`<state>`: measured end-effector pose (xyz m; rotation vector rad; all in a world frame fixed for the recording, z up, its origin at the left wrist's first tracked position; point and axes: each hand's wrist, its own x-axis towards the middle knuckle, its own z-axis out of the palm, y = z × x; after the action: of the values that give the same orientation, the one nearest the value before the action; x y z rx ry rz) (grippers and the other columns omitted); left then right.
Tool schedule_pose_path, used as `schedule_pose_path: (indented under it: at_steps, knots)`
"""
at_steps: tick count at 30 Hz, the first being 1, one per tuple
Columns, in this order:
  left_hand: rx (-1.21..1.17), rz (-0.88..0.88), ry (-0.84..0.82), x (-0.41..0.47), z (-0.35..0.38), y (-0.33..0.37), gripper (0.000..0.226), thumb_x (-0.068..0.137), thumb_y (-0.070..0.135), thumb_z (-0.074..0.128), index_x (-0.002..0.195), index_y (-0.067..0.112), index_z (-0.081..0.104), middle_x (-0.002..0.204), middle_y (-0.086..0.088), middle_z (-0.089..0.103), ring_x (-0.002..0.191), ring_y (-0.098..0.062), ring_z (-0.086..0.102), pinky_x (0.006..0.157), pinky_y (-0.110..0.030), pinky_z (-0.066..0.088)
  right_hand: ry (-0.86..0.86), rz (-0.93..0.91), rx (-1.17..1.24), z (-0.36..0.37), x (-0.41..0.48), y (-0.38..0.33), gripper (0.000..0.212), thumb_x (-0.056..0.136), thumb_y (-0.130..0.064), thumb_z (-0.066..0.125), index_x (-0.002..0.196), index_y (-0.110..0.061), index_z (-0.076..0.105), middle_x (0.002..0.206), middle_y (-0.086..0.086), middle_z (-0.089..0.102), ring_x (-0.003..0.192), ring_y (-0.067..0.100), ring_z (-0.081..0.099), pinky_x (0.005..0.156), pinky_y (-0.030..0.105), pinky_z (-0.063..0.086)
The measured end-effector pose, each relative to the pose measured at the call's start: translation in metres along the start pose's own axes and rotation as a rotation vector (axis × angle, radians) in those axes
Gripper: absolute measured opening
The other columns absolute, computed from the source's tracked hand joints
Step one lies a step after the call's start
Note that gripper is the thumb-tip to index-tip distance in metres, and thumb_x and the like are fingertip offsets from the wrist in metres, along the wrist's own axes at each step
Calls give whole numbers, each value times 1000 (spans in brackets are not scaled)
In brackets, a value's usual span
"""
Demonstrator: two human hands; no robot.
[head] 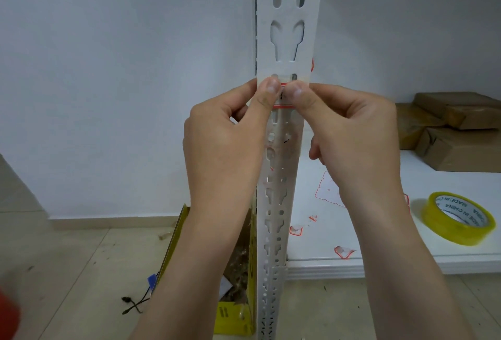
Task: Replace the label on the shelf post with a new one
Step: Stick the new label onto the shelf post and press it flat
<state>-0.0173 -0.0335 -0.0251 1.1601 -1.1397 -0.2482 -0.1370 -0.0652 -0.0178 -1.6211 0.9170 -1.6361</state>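
Note:
A white perforated shelf post [287, 41] runs upright through the middle of the view. A white label with red borders [282, 101] lies on the post's front face under a strip of clear tape. My left hand [227, 136] wraps the post's left edge, its thumb pressing on the label's left side. My right hand [349, 133] comes from the right, and its thumb presses on the label's right side. The thumbs hide most of the label. A bit of red-edged paper [312, 64] shows at the post's right edge above.
A white shelf board [406, 231] to the right holds a yellowish tape roll [458, 217], a red-outlined label backing sheet [329, 190], torn label scraps [343, 252] and brown wrapped parcels [450, 128]. A yellow box of rubbish [235, 310] stands on the floor left of the post.

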Motion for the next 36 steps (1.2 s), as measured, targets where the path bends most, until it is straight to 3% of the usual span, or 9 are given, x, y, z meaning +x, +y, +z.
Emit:
schedule_pose_path:
  at_steps: [3,9,17,20,24,30,33,36]
  knots:
    - [25,-1,11,-1,2,1,27,99,48,62,110,32,82,85,10,81,88,-7,76,84,-33,62,4,-20,2,3,-1,0,6,91,-39,77,85,-40,78,78,-18,79,47,-7,58,55,8,45]
    - [23,36,3,0,1,2,22,100,44,64,105,34,82,85,-12,79,84,-33,73,75,-48,60,-21,-19,-13,2,-1,0,13,94,-40,73,83,-47,75,72,-23,75,50,-8,59,54,6,42]
    - [33,78,-49,4,-4,-3,19,101,41,62,112,38,78,94,-26,73,79,-40,66,67,-48,57,-77,-11,28,-3,-1,-1,11,99,-31,70,96,-40,75,52,-25,63,44,-6,58,42,8,42]
    - [39,102,-78,5,-6,-6,21,102,41,61,116,39,77,96,-22,76,86,-39,69,74,-54,59,-95,-61,11,-5,-1,3,12,100,-27,68,100,-38,74,63,-21,70,43,0,56,44,10,43]
    - [101,139,-87,4,-5,-11,26,103,41,58,123,37,75,86,-17,76,76,-39,63,62,-48,56,-118,-124,5,-9,2,9,18,101,-21,68,111,-36,71,86,-6,78,46,1,55,46,12,45]
    - [149,237,-94,5,-7,-24,34,107,34,54,136,27,68,96,-13,78,87,-31,71,70,-51,60,-159,-135,12,-12,3,14,21,101,-16,67,114,-32,73,88,-3,76,46,7,52,46,13,44]
    - [184,252,-110,4,-7,-26,37,107,31,53,142,24,63,101,-11,77,92,-27,71,73,-49,61,-178,-136,-18,-13,3,15,23,101,-17,68,115,-35,74,91,-8,76,50,30,50,46,16,45]
    - [234,268,-93,3,-6,-27,36,106,35,55,139,25,66,80,-8,67,73,-17,60,65,-39,56,-148,-148,-44,-10,2,14,20,97,-26,74,112,-39,75,89,-11,76,50,34,51,44,22,44]
